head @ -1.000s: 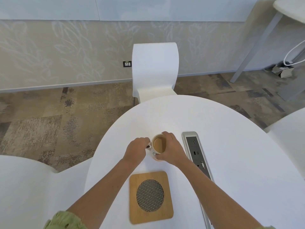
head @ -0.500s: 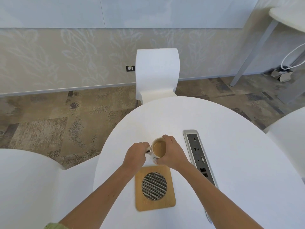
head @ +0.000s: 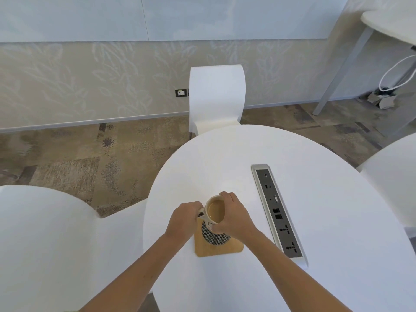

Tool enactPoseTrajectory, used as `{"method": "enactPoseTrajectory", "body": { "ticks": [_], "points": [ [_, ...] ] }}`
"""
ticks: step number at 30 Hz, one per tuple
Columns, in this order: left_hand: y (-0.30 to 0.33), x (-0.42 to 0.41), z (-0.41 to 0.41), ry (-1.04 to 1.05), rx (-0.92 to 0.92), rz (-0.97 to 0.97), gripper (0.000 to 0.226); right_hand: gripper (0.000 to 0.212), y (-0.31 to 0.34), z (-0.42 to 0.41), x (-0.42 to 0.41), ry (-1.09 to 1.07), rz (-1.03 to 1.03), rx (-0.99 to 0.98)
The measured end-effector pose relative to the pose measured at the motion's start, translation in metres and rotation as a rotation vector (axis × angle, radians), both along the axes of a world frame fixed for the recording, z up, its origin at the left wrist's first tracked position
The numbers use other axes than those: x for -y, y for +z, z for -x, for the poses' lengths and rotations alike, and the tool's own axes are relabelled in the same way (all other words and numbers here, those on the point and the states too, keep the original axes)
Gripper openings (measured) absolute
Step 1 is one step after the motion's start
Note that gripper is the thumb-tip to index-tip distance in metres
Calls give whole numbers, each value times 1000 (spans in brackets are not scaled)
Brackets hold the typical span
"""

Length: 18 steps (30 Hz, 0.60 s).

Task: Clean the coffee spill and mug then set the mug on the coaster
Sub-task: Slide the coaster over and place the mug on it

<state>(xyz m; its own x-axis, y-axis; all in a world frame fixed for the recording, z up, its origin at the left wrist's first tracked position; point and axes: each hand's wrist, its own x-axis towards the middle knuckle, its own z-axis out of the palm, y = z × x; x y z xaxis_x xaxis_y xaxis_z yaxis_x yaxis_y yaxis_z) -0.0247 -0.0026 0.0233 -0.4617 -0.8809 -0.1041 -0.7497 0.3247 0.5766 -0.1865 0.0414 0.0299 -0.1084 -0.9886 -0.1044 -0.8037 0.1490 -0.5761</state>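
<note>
A white mug (head: 215,209) full of light brown coffee is held over the far part of a square wooden coaster (head: 218,245) with a dark woven round centre. My left hand (head: 185,218) grips the mug's handle on its left. My right hand (head: 234,216) wraps around the mug's right side. Whether the mug's base touches the coaster is hidden by my hands. No spill shows on the white table (head: 326,221).
A long grey power and socket strip (head: 278,212) is set into the table to the right of the mug. White chairs stand at the far edge (head: 216,97), at the left (head: 56,244) and at the right (head: 396,176).
Both hands have brought the mug toward me, from the bare table beyond the coaster to above the coaster's far part. The view has shifted too.
</note>
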Motion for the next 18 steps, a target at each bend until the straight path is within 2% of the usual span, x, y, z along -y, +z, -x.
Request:
{"method": "enactPoseTrajectory", "body": {
  "ticks": [4,8,14,18],
  "points": [
    [-1,-14,-6,-1,8,-20,20,76,-4,-7,-12,3,-3,5],
    [2,-23,-7,-4,-83,-19,31,76,-8,-9,-16,0,-23,10],
    [-7,-23,-7,40,-15,-47,20,79,-11,-10,-17,-1,-42,-15],
    [-12,-25,-8,35,13,-62,22,80,-13,-10,-19,-5,-59,-22]
  ]
}}
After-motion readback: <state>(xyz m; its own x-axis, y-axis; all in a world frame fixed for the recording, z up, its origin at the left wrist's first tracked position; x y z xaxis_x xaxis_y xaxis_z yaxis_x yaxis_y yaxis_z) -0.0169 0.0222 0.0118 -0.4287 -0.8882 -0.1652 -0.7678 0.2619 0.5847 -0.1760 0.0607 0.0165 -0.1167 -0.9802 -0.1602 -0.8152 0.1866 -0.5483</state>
